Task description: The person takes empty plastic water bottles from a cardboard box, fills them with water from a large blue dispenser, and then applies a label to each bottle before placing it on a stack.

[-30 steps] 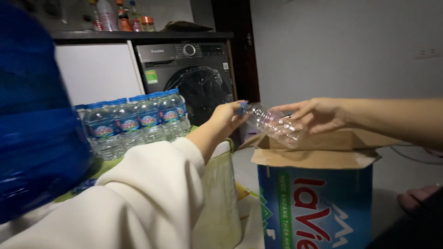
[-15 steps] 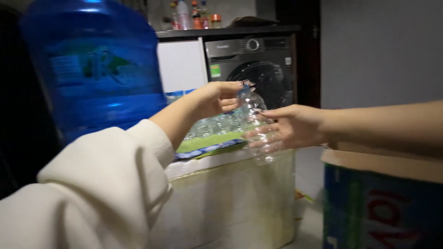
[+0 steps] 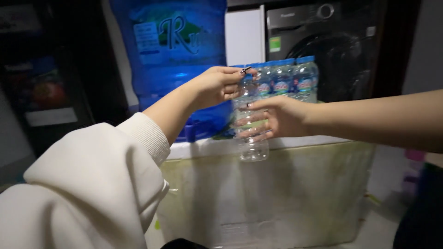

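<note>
An empty clear plastic bottle (image 3: 252, 148) hangs upright in front of a white box. My left hand (image 3: 213, 86), coming out of a cream sweater sleeve, pinches the bottle's blue cap from above. My right hand (image 3: 278, 118), on a bare arm reaching in from the right, wraps its fingers around the middle of the bottle. Both hands are on the same bottle.
A large blue water jug (image 3: 177, 50) stands on the white box (image 3: 286, 193) just behind my left hand. A shrink-wrapped pack of small water bottles (image 3: 288, 83) sits beside it. A dark front-loading washing machine (image 3: 337, 46) is behind, and dark shelves (image 3: 41, 92) stand at the left.
The view has swung left, and the cardboard box has gone out of sight. The bottle went from tilted to upright, and both hands stayed on it.
</note>
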